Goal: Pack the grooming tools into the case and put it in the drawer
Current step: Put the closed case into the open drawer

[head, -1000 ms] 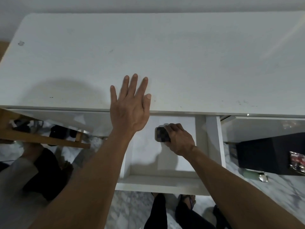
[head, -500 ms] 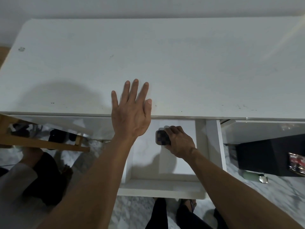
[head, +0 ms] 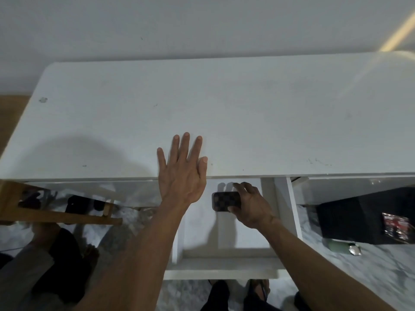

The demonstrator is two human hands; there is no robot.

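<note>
A small dark checkered case point(head: 224, 200) is inside the open white drawer point(head: 224, 267), near its back. My right hand point(head: 249, 206) reaches into the drawer and grips the case's right end, thumb below and fingers over the top. My left hand point(head: 183, 173) lies flat, fingers spread, on the front edge of the white table top point(head: 224, 113), just left of the drawer opening. No loose grooming tools are visible.
A wooden chair frame point(head: 56, 212) stands under the table at the left. A black box point(head: 363, 216) sits on the marble floor at the right, with a small green bottle point(head: 339, 246) in front of it. My legs and sandals are below the drawer.
The view has tilted up, showing more wall. My right hand's fingers have loosened and spread over the case, which now shows more fully. My left hand stays flat on the table edge.
</note>
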